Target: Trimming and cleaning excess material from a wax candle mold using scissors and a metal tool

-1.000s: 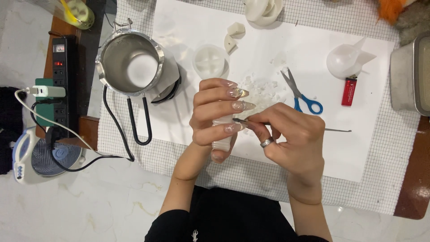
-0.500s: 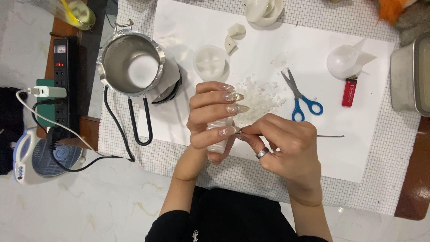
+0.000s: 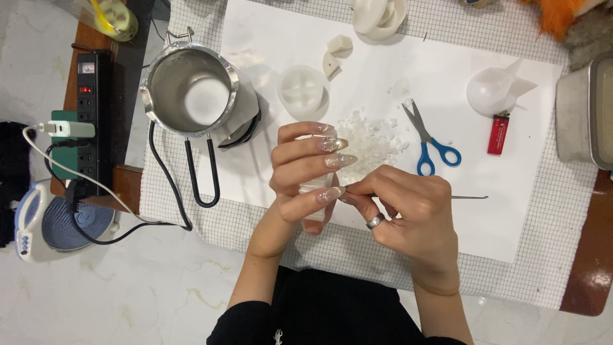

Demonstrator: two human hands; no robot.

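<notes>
Head view | left hand (image 3: 305, 171) wraps white wax stick (image 3: 314, 206), steadying it | right hand (image 3: 408, 211) pinches thin metal pick (image 3: 469, 197) at its tip | wax crumbs (image 3: 373, 137) land on paper (image 3: 498, 223).

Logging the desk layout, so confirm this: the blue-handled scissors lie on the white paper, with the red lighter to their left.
Not quite. In the head view the scissors do lie on the white paper, but the red lighter is to their right.
</notes>
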